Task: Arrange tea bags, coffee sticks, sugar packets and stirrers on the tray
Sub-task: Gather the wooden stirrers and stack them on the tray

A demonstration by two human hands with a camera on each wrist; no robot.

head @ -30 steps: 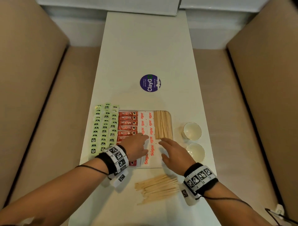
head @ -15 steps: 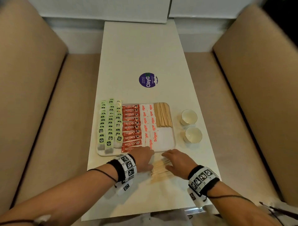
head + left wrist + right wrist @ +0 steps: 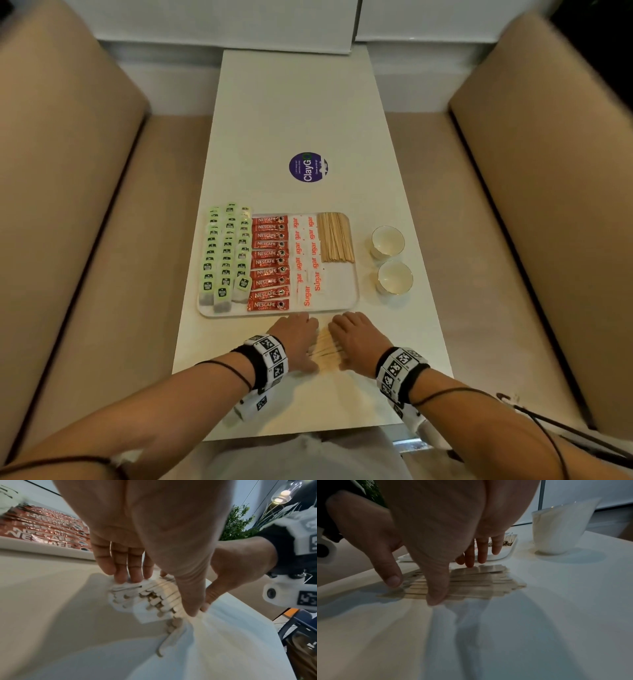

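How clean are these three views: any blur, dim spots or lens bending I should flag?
Head view: sharp at the tray, bench edges bowed by the wide lens. Left wrist view: loose stirrers smeared and pale. Right wrist view: dim and soft, the cup blurred, hand shadows streaking the table.

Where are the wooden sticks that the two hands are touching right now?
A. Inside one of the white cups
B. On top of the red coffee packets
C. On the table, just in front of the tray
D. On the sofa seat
C: the loose stirrers lie on the bare table between the left hand and right hand, just short of the tray.
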